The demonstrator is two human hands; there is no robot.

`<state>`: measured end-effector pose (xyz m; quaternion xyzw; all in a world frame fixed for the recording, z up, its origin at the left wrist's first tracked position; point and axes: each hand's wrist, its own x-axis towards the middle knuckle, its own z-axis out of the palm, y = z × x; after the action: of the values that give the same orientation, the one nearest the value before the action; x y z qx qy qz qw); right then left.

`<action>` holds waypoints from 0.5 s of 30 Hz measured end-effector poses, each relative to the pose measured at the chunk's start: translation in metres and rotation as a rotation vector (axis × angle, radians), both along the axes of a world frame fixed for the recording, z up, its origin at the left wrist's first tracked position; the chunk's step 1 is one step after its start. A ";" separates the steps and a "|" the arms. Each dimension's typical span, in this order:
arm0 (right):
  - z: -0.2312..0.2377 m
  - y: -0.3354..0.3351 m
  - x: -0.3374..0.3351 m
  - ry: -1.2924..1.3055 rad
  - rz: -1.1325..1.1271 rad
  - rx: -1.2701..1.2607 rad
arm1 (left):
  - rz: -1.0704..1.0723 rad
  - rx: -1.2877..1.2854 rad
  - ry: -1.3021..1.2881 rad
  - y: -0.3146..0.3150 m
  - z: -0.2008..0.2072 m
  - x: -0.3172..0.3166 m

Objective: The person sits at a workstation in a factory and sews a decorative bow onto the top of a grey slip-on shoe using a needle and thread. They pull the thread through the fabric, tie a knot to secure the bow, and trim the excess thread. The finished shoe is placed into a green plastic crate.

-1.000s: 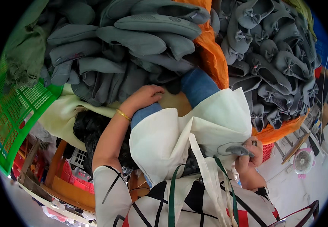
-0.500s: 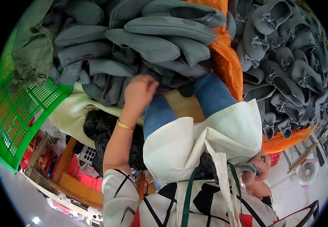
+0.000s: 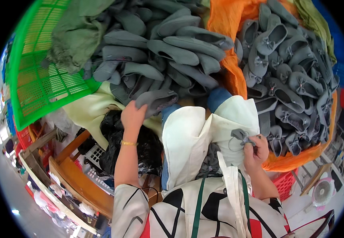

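Note:
My left hand (image 3: 132, 114) grips one end of a plain grey fabric shoe (image 3: 154, 99), its opening turned up, at the near edge of a heap of similar grey shoes (image 3: 182, 45). Over the white apron (image 3: 186, 131) on my lap, my right hand (image 3: 257, 152) pinches a small grey fabric bow (image 3: 240, 136). A thin dark loop, like thread, hangs by the bow. More grey bows (image 3: 211, 160) lie bunched in a fold of the apron between my legs.
An orange sack (image 3: 229, 75) divides the heap from grey shoes with bows (image 3: 299, 83) on the right. At the left stand a green plastic basket (image 3: 41, 67), a black plastic bag (image 3: 140, 152) and a wooden bench (image 3: 78, 184). A fan (image 3: 322, 190) stands at lower right.
My left hand has taken hold of a shoe from the heap and drawn it nearer. My right hand has risen over the apron with the bow. The whole view has shifted.

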<state>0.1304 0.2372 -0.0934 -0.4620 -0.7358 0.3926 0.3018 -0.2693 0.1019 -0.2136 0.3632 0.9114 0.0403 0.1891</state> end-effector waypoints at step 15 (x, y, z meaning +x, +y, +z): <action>0.016 -0.025 -0.021 0.078 0.100 -0.011 | 0.639 -0.057 -0.981 -0.176 0.145 0.170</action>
<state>0.1091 0.2125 -0.0773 -0.4104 -0.7435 0.4289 0.3079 -0.0989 -0.0745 -0.0685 0.0040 0.7823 0.2343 0.5771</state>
